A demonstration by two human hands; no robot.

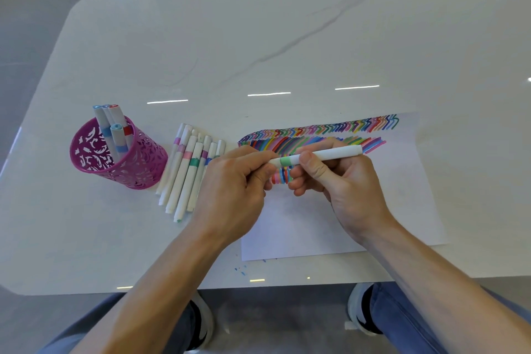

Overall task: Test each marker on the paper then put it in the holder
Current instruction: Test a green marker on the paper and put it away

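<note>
White green-banded marker [330, 153] sits level above the scribbled paper sheet [301, 233], left hand [230, 181] pinching one end, right hand [344, 178] gripping its barrel; any print unreadable.

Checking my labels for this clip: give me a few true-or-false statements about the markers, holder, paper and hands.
1. The left hand and right hand both hold the green-banded marker above the paper. True.
2. Loose markers lie on the table between the pink holder and paper. True.
3. The holder is empty. False: several markers stand in it.
4. The paper is blank. False: coloured strokes cover its upper part.
</note>
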